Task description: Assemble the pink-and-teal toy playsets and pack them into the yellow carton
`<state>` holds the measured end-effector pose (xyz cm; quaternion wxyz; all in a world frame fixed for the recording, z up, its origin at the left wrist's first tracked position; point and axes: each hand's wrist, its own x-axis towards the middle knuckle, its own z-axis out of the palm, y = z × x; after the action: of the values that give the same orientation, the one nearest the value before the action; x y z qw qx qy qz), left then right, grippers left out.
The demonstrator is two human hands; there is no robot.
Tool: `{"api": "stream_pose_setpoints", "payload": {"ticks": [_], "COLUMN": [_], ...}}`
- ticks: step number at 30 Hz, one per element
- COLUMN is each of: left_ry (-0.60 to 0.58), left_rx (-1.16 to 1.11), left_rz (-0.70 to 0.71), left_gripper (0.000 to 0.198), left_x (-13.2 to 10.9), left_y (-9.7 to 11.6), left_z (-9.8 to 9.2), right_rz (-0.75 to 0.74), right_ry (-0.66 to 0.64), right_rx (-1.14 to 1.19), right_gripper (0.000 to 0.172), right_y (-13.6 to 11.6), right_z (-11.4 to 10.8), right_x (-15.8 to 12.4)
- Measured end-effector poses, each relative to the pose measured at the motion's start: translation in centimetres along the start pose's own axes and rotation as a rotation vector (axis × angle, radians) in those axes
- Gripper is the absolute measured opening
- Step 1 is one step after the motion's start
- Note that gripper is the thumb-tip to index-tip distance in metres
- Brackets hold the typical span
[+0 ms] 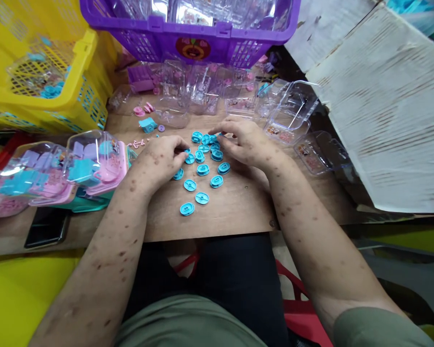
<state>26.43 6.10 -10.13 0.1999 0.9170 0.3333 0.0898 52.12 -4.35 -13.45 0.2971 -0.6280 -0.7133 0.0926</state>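
Several small round blue plastic pieces point(202, 169) lie scattered on a wooden board point(235, 207) in front of me. My left hand point(162, 156) rests on the board at the left edge of the pile, its fingers curled and pinching one blue piece. My right hand point(244, 140) hovers over the far right of the pile, its fingers bent down onto the blue pieces there. What the right fingertips hold is hidden.
Filled clear toy packs point(94, 161) with pink and blue parts sit at left. Empty clear shells point(289, 108) line the back. A purple basket point(191, 29), a yellow basket point(50, 72), a phone point(47, 226) and a cardboard sheet point(390, 106) surround the board.
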Motion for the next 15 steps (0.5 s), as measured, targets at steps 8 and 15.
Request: {"api": "stream_pose_setpoints", "payload": {"ticks": [8, 15], "left_ry": [-0.039, -0.034], "left_rx": [-0.018, 0.084], "left_rz": [-0.012, 0.072], "left_gripper": [0.025, 0.022], "left_x": [-0.26, -0.20], "left_y": [0.45, 0.48], "left_z": [-0.03, 0.29], "right_rz": [-0.019, 0.018], "right_ry": [-0.008, 0.000], "right_rx": [-0.023, -0.042], "right_gripper": [0.034, 0.034], "right_y": [0.27, 0.92], "right_z": [0.22, 0.39], "right_x": [-0.02, 0.07]}}
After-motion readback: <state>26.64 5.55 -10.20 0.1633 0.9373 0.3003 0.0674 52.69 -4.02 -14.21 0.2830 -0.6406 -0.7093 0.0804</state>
